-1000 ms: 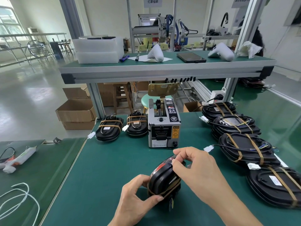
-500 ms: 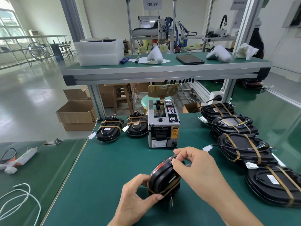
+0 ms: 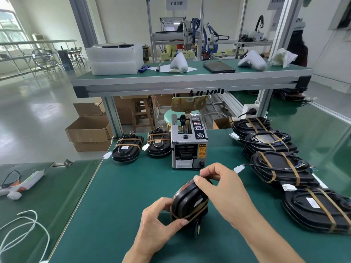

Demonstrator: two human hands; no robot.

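**Green bench, one black housing between your hands**

Green matting covers the workbench [image 3: 117,196]. Near its front edge, about midway along, the black housing [image 3: 188,200] stands on its edge. A tan band [image 3: 197,212] runs around it, and thin coloured wires hang from its underside.

Your left hand [image 3: 157,221] grips the housing low on its left side. The fingers are curled round behind it and the thumb tip presses on the band. Your right hand [image 3: 226,188] comes over the top, thumb and forefinger pinched together at the upper rim. The pictures do not show what, if anything, sits in that pinch.

Behind the housing, toward the back edge, stands a grey tape dispenser [image 3: 189,149]. Two banded housings [image 3: 127,149] lie to its left. More banded housings [image 3: 281,168] run in a row down the right edge, their white connectors pointing inward.
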